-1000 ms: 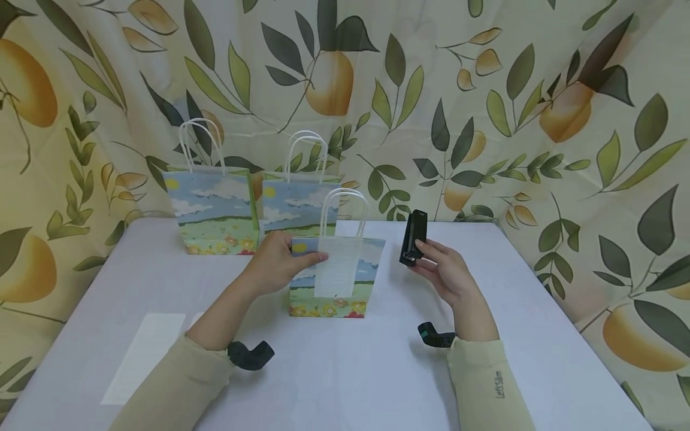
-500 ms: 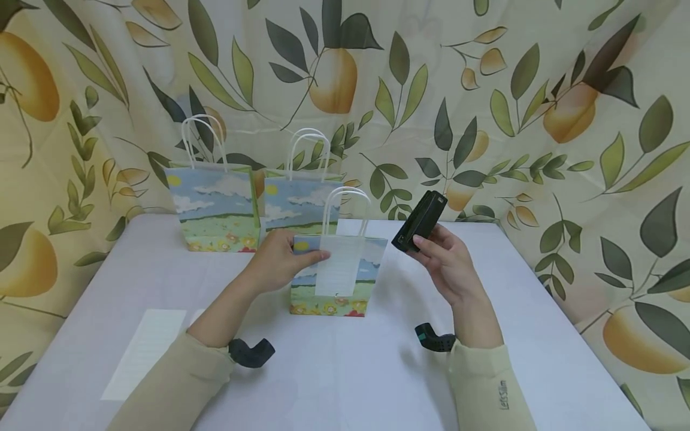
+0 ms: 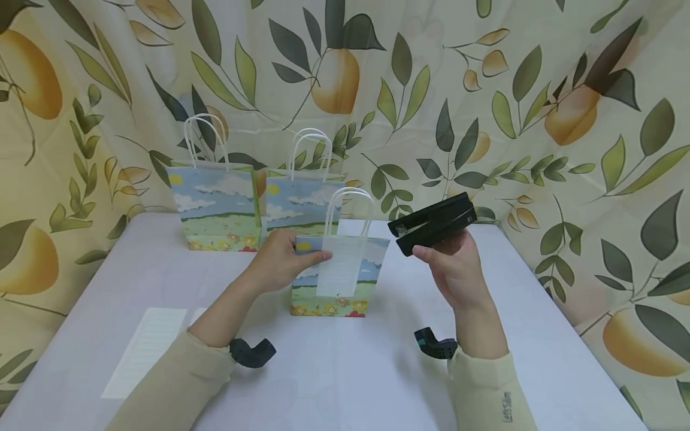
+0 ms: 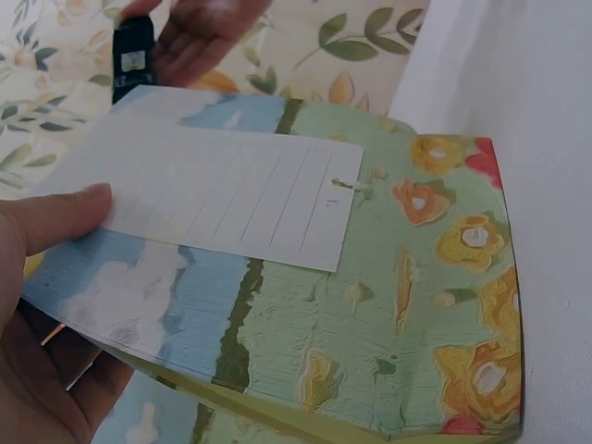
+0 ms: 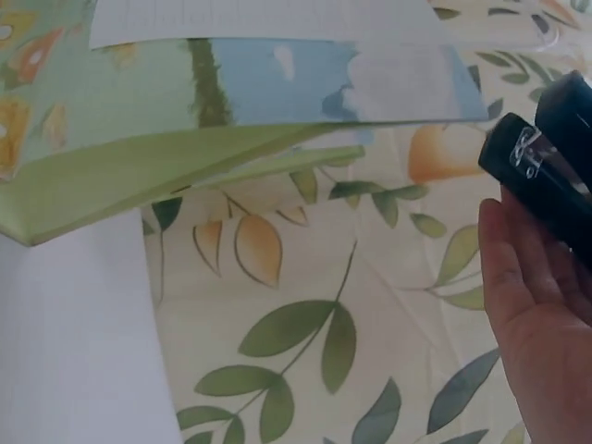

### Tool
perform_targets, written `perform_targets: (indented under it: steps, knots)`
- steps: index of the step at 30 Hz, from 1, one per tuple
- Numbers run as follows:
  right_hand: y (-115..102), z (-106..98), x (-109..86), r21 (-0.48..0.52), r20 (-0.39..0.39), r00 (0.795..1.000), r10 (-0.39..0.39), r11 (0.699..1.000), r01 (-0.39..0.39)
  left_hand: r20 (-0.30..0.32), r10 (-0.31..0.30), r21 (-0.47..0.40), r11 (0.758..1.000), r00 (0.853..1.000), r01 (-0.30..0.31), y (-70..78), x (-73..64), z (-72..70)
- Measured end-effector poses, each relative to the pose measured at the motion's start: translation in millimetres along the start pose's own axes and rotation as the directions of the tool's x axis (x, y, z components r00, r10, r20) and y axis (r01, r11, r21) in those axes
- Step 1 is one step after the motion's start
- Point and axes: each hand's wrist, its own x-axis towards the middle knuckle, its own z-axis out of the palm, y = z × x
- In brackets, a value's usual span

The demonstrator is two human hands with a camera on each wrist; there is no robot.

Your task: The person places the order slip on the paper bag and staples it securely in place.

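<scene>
My left hand grips the upper left edge of a small paper gift bag printed with sky, meadow and flowers. Its thumb presses a white lined paper slip flat on the bag's front, and the other fingers go behind the panel. White handles rise above the bag's top edge. To the right of the bag, my right hand holds a black stapler from below, its jaws apart and its front end pointing left toward the bag. In the right wrist view the stapler is partly cut off by the frame edge.
Two matching gift bags stand behind at the left, one farther left and one partly covered. More lined paper lies on the white table, partly under my left forearm. A fruit-patterned cloth hangs along the back.
My right hand has turned the stapler from nearly upright to slanting across, jaws toward the bag. The left hand keeps its hold on the bag and slip.
</scene>
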Motion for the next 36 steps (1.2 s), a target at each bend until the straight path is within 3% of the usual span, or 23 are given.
perform_targets:
  steps: [7,14,21,36]
  knots:
    - [-8,12,-4.7,-0.006,0.098,0.991,-0.096,0.995,0.097,0.0,0.014,-0.008,1.0,1.0,-0.014,0.5,0.0,1.1]
    - [-10,26,-7.8,-0.095,0.06,0.99,-0.131,0.986,0.136,0.009,0.019,-0.013,1.0,1.0,-0.019,0.0,1.1,2.9]
    - [-7,38,-6.0,-0.154,0.087,0.98,-0.18,0.969,0.191,0.021,0.023,-0.019,1.0,1.0,-0.023,0.3,0.1,4.9]
    - [3,51,-5.0,-0.309,0.155,0.971,-0.184,0.924,0.225,0.042,0.098,-0.007,0.995,0.994,-0.098,2.3,-3.3,6.4]
